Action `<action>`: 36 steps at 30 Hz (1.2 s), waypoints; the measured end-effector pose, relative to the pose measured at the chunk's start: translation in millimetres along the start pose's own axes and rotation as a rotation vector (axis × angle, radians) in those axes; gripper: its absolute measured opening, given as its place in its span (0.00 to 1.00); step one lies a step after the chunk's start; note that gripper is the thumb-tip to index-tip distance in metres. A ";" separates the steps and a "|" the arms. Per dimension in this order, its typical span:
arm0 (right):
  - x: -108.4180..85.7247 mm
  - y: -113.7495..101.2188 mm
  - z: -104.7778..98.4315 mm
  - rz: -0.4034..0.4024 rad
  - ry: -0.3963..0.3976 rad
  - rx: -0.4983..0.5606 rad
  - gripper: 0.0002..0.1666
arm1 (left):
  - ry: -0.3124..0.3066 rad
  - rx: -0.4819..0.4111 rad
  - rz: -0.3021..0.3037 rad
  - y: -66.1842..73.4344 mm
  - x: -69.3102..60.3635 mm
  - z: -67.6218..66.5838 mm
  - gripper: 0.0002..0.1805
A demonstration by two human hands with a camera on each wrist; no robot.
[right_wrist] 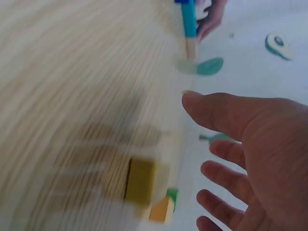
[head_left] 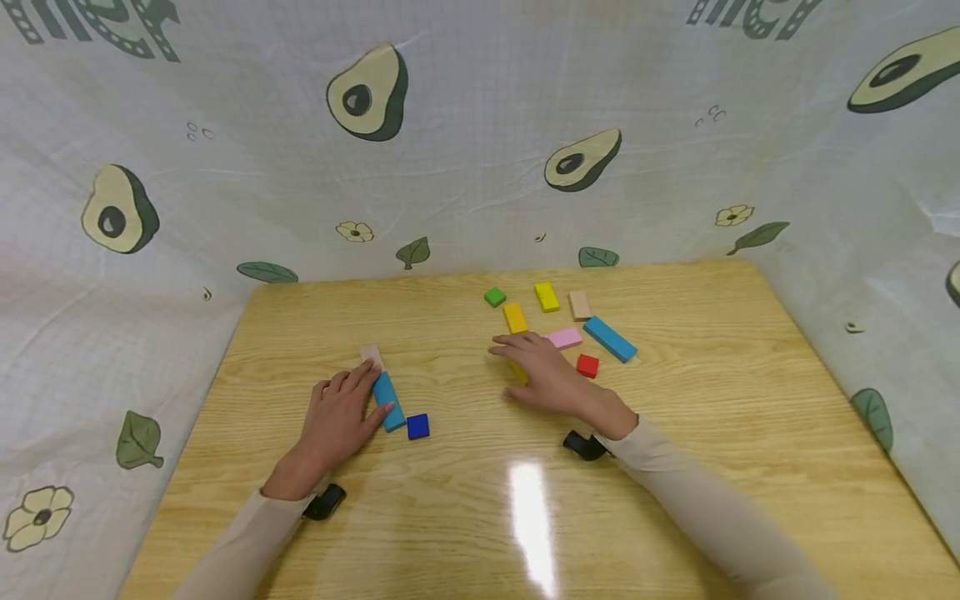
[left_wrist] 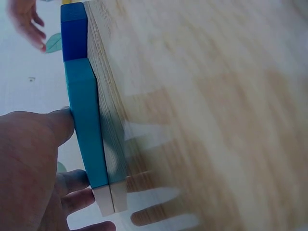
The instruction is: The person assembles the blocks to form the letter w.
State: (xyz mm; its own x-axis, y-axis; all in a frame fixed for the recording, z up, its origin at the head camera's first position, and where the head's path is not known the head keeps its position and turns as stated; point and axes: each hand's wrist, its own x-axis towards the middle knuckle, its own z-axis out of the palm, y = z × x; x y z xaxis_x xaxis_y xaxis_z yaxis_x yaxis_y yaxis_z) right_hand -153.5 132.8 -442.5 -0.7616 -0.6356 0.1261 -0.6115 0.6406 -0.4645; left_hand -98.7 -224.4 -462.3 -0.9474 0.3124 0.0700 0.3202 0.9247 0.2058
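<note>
My left hand (head_left: 339, 414) lies beside a short line of blocks. Its thumb touches the light blue block (head_left: 389, 401), and its index fingertip touches where that block meets a pale wooden block (head_left: 371, 356). A dark blue cube (head_left: 417, 427) adjoins the near end of the light blue block; the left wrist view shows the thumb at the light blue block's (left_wrist: 86, 120) edge. Over on the right, my right hand (head_left: 546, 373) hovers with spread fingers above a yellow block (head_left: 518, 372), partly hidden under it. Nothing is between its fingers in the right wrist view.
Around the right hand lie an orange-yellow block (head_left: 515, 317), a green block (head_left: 495, 297), a yellow block (head_left: 547, 297), a tan block (head_left: 580, 305), a pink block (head_left: 564, 337), a blue block (head_left: 610, 339) and a red block (head_left: 588, 366). A printed cloth (head_left: 480, 183) surrounds the wooden table (head_left: 480, 517).
</note>
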 end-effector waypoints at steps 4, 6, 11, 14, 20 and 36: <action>-9.3 17.9 -8.5 0.041 -0.039 0.011 0.42 | -0.010 0.003 -0.007 0.4 0.2 -1.1 0.36; -12.7 24.0 -10.9 0.039 -0.055 0.010 0.43 | -0.013 0.003 -0.009 0.4 0.1 -1.2 0.37; -17.7 34.7 -11.5 0.001 -0.087 0.014 0.42 | -0.014 0.005 -0.012 -0.3 -0.9 -0.3 0.37; -18.3 38.8 -10.5 -0.011 -0.108 0.018 0.42 | -0.018 0.001 -0.013 -1.7 -0.8 1.0 0.37; -15.6 42.6 -9.2 -0.047 -0.098 -0.018 0.38 | -0.021 0.003 -0.014 -1.7 0.3 0.9 0.37; -11.0 23.7 4.7 0.035 -0.014 -0.023 0.35 | -0.006 0.004 -0.004 -1.9 0.8 3.5 0.37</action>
State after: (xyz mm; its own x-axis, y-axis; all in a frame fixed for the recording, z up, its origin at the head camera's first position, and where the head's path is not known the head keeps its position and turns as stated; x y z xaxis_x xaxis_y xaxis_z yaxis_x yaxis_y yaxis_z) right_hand -158.6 153.0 -459.0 -0.7795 -0.6186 0.0984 -0.5898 0.6721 -0.4477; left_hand -100.1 -225.2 -466.0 -0.9486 0.3100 0.0629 0.3163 0.9268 0.2023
